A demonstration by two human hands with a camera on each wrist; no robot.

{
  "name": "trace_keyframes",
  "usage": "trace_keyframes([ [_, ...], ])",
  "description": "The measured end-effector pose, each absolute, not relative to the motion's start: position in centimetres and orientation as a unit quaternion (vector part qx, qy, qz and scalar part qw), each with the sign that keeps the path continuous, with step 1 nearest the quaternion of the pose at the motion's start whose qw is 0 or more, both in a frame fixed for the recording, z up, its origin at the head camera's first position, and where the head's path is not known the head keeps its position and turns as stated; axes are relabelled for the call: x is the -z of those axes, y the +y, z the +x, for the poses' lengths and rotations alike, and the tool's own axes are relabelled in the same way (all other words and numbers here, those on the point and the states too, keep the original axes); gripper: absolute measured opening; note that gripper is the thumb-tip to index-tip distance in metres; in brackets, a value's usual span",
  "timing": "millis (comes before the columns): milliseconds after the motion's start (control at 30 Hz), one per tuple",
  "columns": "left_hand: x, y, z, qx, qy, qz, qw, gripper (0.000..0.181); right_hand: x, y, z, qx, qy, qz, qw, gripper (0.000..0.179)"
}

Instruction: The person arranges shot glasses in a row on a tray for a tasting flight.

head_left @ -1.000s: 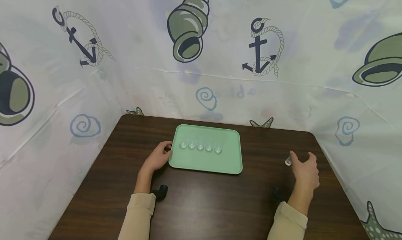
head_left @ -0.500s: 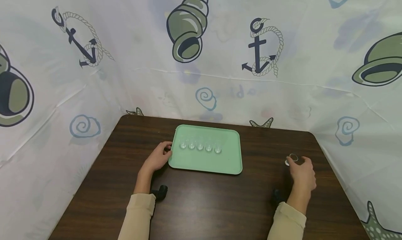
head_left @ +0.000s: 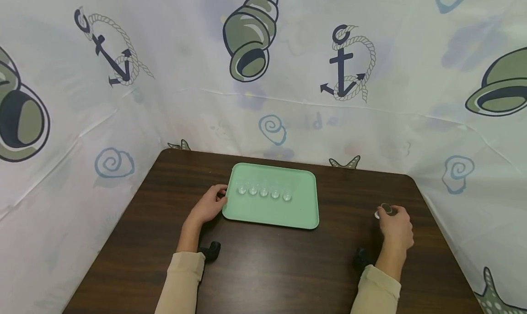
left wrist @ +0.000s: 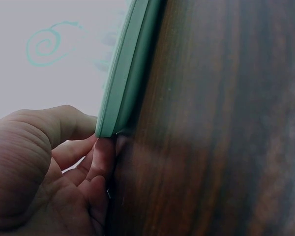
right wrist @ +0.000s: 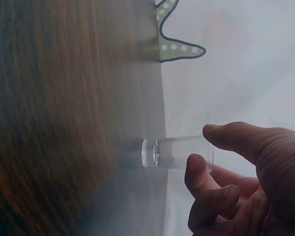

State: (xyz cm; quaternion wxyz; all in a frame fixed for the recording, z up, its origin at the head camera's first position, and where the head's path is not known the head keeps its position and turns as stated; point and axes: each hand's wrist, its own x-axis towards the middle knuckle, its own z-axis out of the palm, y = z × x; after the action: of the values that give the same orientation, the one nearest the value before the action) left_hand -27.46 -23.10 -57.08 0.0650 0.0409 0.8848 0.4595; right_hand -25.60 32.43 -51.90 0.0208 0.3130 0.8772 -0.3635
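Note:
A light green tray (head_left: 269,217) lies on the table, bearing several small clear glasses (head_left: 264,192) lined up in a row. My left hand (head_left: 206,207) holds the tray's left edge. In the left wrist view the thumb rests on the tray's rim (left wrist: 119,78) and curled fingers sit underneath. On the right side of the table, my right hand (head_left: 396,229) pinches one clear shot glass (right wrist: 179,151) by its rim between thumb and fingers. The glass is upright, its thick base at the tabletop; whether it touches cannot be told.
The dark wood-grain table (head_left: 263,268) reaches back to a white curtain (head_left: 189,49) printed with shells and anchors. Black wrist cameras (head_left: 212,251) sit below both wrists. Bare tabletop lies between the tray and the right hand.
The right hand's fingers have drawn in around the glass, and its round rim has come into view. The left hand stays on the tray. The head view has shifted slightly.

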Motion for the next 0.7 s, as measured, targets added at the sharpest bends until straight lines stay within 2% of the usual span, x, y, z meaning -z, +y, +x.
trace_keyframes([
  [400,57.1,-23.1,-27.5,-0.456,0.887,0.04,0.061,0.047,53.0,32.6,-25.7,0.393,0.871,0.295,0.019,0.074],
  [700,57.3,-23.0,-27.7,-0.452,0.888,0.036,0.07,0.049,52.7,32.2,-25.5,0.418,0.864,0.281,-0.017,0.066],
])
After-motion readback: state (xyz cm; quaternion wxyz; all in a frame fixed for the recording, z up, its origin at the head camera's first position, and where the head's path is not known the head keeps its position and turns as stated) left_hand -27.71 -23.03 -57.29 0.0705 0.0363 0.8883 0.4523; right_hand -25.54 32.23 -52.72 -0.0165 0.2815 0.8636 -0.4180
